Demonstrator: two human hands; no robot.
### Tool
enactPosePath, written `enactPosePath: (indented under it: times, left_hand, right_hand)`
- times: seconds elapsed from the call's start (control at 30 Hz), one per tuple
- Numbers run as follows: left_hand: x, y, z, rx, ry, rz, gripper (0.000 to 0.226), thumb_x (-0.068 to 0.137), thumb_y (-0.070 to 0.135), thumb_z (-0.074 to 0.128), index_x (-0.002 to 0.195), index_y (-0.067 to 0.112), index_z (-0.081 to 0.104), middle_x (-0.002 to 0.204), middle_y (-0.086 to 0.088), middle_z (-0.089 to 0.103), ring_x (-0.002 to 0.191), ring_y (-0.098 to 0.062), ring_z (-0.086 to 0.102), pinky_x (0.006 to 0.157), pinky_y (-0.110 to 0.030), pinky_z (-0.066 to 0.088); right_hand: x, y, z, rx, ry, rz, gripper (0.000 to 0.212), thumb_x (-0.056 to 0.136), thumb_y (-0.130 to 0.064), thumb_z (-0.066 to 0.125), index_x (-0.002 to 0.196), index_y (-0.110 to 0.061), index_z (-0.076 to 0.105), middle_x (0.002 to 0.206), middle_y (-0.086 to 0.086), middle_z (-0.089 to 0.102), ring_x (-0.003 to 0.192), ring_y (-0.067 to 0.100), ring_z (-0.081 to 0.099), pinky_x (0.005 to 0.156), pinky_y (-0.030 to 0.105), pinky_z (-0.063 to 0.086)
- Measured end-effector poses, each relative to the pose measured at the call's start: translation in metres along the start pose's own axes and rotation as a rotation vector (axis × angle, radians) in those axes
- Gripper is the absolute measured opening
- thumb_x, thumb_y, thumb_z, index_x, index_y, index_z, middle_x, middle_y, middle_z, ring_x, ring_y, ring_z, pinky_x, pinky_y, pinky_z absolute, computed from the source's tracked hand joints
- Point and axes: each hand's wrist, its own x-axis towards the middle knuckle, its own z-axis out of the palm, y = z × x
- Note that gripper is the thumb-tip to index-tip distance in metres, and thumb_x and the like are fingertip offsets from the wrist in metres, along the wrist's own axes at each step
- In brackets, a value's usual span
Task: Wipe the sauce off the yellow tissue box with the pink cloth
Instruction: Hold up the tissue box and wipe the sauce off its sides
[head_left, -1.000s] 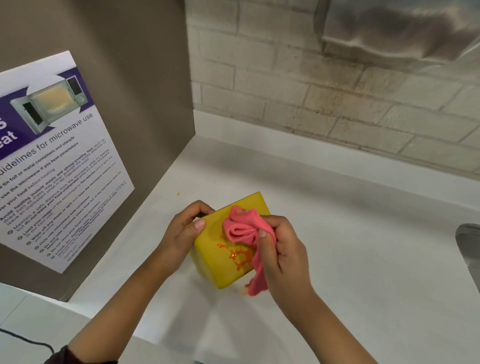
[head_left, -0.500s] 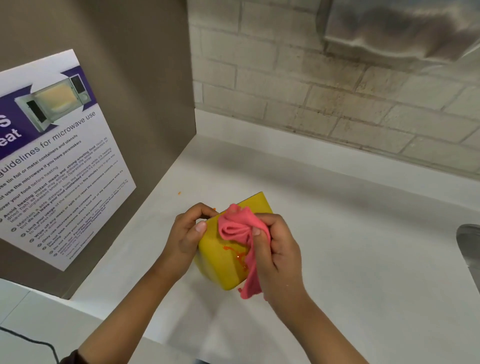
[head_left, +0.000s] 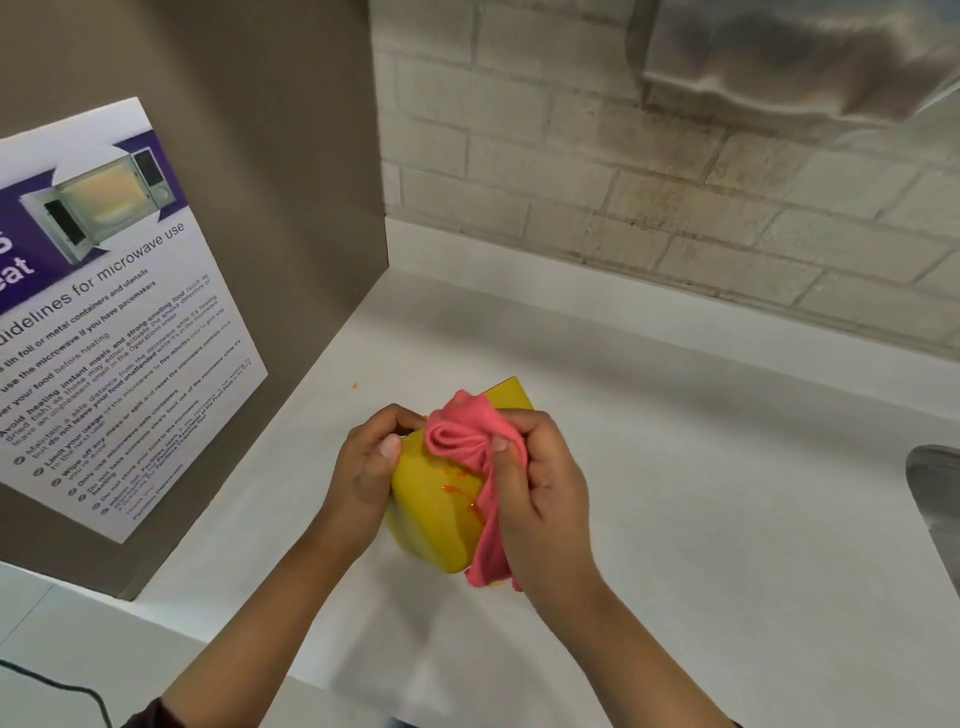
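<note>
The yellow tissue box (head_left: 434, 512) is tilted above the white counter, gripped on its left side by my left hand (head_left: 366, 470). Orange sauce (head_left: 460, 491) streaks its facing side. My right hand (head_left: 540, 493) clutches the bunched pink cloth (head_left: 467, 441) and presses it against the upper right part of that side. A tail of the cloth hangs down past the box's lower right corner. The far top corner of the box shows behind the cloth.
The white counter (head_left: 701, 519) runs to a brick wall at the back. A brown panel with a microwave guidelines poster (head_left: 104, 322) stands at the left. A small orange speck (head_left: 355, 385) lies on the counter. A metal sink edge (head_left: 935, 499) is at the right.
The cloth has slid left and down across the box's face, covering more of the sauce. Less sauce shows now than one second ago. My left hand keeps its hold.
</note>
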Motion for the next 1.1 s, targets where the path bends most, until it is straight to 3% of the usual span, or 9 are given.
enactPosePath:
  times: [0.13, 0.27, 0.37, 0.5, 0.63, 0.8, 0.93, 1.03, 1.1]
  left_hand:
    - [0.001, 0.000, 0.000, -0.009, 0.000, 0.006, 0.080, 0.062, 0.084, 0.045, 0.083, 0.008, 0.059, 0.081, -0.013, 0.062, 0.076, -0.018, 0.060, 0.066, -0.027, 0.049]
    - [0.001, -0.001, 0.001, 0.014, 0.022, -0.002, 0.053, 0.069, 0.067, 0.047, 0.081, 0.017, 0.061, 0.077, -0.003, 0.064, 0.074, -0.019, 0.060, 0.064, -0.032, 0.048]
    - [0.001, -0.002, 0.001, 0.032, 0.023, -0.003, 0.052, 0.068, 0.074, 0.046, 0.079, 0.026, 0.061, 0.076, 0.002, 0.065, 0.072, -0.014, 0.060, 0.061, -0.028, 0.049]
    - [0.003, -0.001, 0.000, 0.032, 0.045, -0.012, 0.037, 0.071, 0.054, 0.038, 0.077, 0.026, 0.061, 0.075, -0.002, 0.065, 0.073, -0.019, 0.060, 0.063, -0.036, 0.047]
    - [0.002, 0.001, 0.001, 0.004, 0.024, 0.000, 0.035, 0.071, 0.063, 0.044, 0.074, 0.033, 0.062, 0.073, 0.006, 0.066, 0.071, -0.010, 0.061, 0.062, -0.024, 0.050]
    - [0.004, -0.001, 0.001, -0.031, 0.020, 0.015, 0.079, 0.060, 0.082, 0.049, 0.080, 0.006, 0.058, 0.077, -0.012, 0.060, 0.073, -0.018, 0.058, 0.063, -0.026, 0.048]
    - [0.003, -0.001, 0.002, -0.014, 0.039, 0.021, 0.053, 0.071, 0.057, 0.046, 0.081, 0.006, 0.059, 0.077, -0.009, 0.062, 0.073, -0.015, 0.060, 0.063, -0.027, 0.048]
    - [0.001, -0.001, 0.004, -0.009, 0.049, 0.017, 0.052, 0.070, 0.061, 0.048, 0.081, 0.012, 0.059, 0.074, 0.000, 0.063, 0.072, -0.014, 0.060, 0.061, -0.026, 0.048]
    - [0.000, -0.001, 0.004, -0.004, 0.054, 0.011, 0.047, 0.072, 0.056, 0.045, 0.081, 0.012, 0.059, 0.076, -0.005, 0.063, 0.074, -0.019, 0.059, 0.062, -0.031, 0.048]
  right_hand:
    - [-0.001, 0.003, -0.018, -0.069, -0.145, -0.044, 0.022, 0.088, -0.036, 0.043, 0.094, -0.052, 0.057, 0.088, -0.021, 0.066, 0.074, 0.003, 0.062, 0.061, 0.012, 0.047]
    - [0.002, 0.004, -0.016, 0.093, 0.185, 0.067, 0.020, 0.091, -0.023, 0.044, 0.086, -0.037, 0.057, 0.080, -0.023, 0.064, 0.074, -0.005, 0.060, 0.062, 0.007, 0.044]
    - [0.005, 0.001, -0.001, 0.172, 0.387, 0.119, 0.017, 0.092, -0.025, 0.040, 0.089, -0.032, 0.055, 0.082, -0.028, 0.062, 0.077, -0.009, 0.059, 0.063, 0.003, 0.043]
    - [0.008, -0.002, 0.009, 0.099, 0.205, 0.073, 0.020, 0.092, -0.022, 0.041, 0.093, -0.037, 0.055, 0.089, -0.026, 0.063, 0.084, -0.004, 0.061, 0.067, 0.006, 0.045]
    - [0.005, -0.001, 0.006, -0.014, 0.011, -0.003, 0.020, 0.090, -0.034, 0.040, 0.094, -0.046, 0.054, 0.092, -0.017, 0.064, 0.083, 0.002, 0.062, 0.066, 0.012, 0.048]
    - [0.001, 0.007, -0.020, -0.060, -0.235, -0.093, 0.024, 0.087, -0.034, 0.044, 0.094, -0.053, 0.057, 0.088, -0.006, 0.064, 0.065, 0.001, 0.058, 0.057, 0.010, 0.043]
    - [0.001, 0.011, -0.025, 0.073, 0.018, 0.035, 0.020, 0.085, -0.028, 0.049, 0.082, -0.042, 0.062, 0.078, -0.024, 0.066, 0.068, -0.004, 0.059, 0.058, 0.007, 0.045]
    - [0.003, 0.008, -0.012, 0.169, 0.279, 0.099, 0.022, 0.090, -0.019, 0.044, 0.084, -0.034, 0.059, 0.079, -0.023, 0.065, 0.073, -0.007, 0.060, 0.062, 0.005, 0.045]
    - [0.004, 0.004, -0.001, 0.167, 0.320, 0.104, 0.021, 0.091, -0.020, 0.044, 0.086, -0.034, 0.058, 0.081, -0.024, 0.065, 0.076, -0.007, 0.060, 0.065, 0.005, 0.044]
